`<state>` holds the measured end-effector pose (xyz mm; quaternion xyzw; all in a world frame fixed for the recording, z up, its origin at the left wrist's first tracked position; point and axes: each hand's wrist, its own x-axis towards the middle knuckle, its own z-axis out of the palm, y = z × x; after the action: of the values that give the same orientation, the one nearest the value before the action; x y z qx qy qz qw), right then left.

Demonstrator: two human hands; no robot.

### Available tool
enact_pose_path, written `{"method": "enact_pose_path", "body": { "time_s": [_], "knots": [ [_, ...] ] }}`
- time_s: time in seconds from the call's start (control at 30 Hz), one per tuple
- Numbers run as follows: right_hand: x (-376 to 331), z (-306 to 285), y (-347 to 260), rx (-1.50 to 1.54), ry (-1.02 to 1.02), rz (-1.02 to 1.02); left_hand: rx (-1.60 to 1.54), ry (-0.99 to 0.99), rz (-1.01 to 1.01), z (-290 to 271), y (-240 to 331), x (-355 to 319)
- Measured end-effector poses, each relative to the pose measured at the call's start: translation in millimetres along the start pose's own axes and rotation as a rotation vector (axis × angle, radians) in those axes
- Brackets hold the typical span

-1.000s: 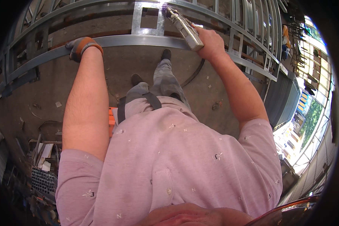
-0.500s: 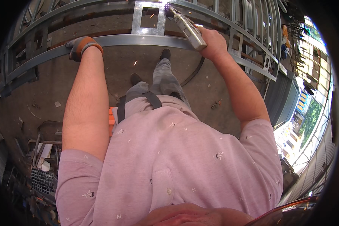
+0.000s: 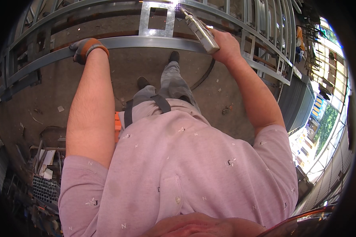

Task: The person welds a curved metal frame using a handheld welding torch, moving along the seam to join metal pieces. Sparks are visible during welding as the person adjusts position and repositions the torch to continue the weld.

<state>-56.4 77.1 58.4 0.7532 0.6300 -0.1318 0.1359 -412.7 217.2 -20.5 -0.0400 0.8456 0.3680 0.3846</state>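
Note:
My left hand (image 3: pixel 86 50), in a grey and orange work glove, grips the near rail of a galvanized steel frame (image 3: pixel 126 42). Its fingers curl over the edge. My bare right hand (image 3: pixel 227 46) is closed around a boxy, silver-grey welding gun (image 3: pixel 201 34). The gun tilts up and to the left, and its nozzle meets a flat plate (image 3: pixel 170 29) with a rectangular cutout that bridges two rails. A bright bluish-white glow burns at the nozzle, at the plate's far right corner. The finger positions on the gun's far side are hidden.
A dark cable (image 3: pixel 205 75) hangs below the gun and curves to the floor. My feet stand on the concrete floor (image 3: pixel 83 85) among scattered scraps. Stacked square tubing (image 3: pixel 45 189) lies at lower left. A dark ribbed metal panel (image 3: pixel 296 103) stands at right.
The welding gun and my right hand have shifted very slightly to the right. Flying sparks near the plate and over the floor have changed place or faded. My left hand keeps its grip.

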Motion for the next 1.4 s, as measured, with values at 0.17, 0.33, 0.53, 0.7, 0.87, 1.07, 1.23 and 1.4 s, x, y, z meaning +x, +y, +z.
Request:
{"method": "enact_pose_path", "body": {
  "time_s": [0.17, 0.33, 0.53, 0.7, 0.87, 1.07, 1.23, 1.4],
  "knots": [
    [-2.5, -7.0, -3.7, 0.006, -0.007, 0.000, -0.044, 0.010, 0.010, -3.3, -0.2, -3.2],
    [-4.3, -7.3, 1.3, -0.014, -0.011, 0.002, -0.101, -0.014, 0.003, -5.8, 4.3, -22.4],
    [-15.8, -27.7, -5.1, 0.009, -0.026, -0.055, -0.329, -0.003, -0.023, 11.3, -13.2, 29.6],
    [-6.8, -30.6, -38.0, 0.069, -0.002, -0.118, -0.243, -0.009, 0.007, 4.2, -7.9, 7.6],
    [12.1, -22.4, -64.5, 0.096, 0.029, -0.179, -0.174, 0.033, 0.018, 10.6, -13.3, 12.5],
    [23.4, -29.1, -87.6, 0.128, 0.028, -0.188, -0.129, 0.053, 0.002, 4.2, -6.8, 8.4],
    [26.4, -27.9, -89.0, 0.097, -0.002, -0.166, -0.081, 0.034, 0.002, -1.1, -0.9, -11.0],
    [26.9, -29.5, -88.9, 0.087, -0.019, -0.153, -0.129, 0.000, 0.012, -4.1, -2.4, -10.8]
  ]
}}
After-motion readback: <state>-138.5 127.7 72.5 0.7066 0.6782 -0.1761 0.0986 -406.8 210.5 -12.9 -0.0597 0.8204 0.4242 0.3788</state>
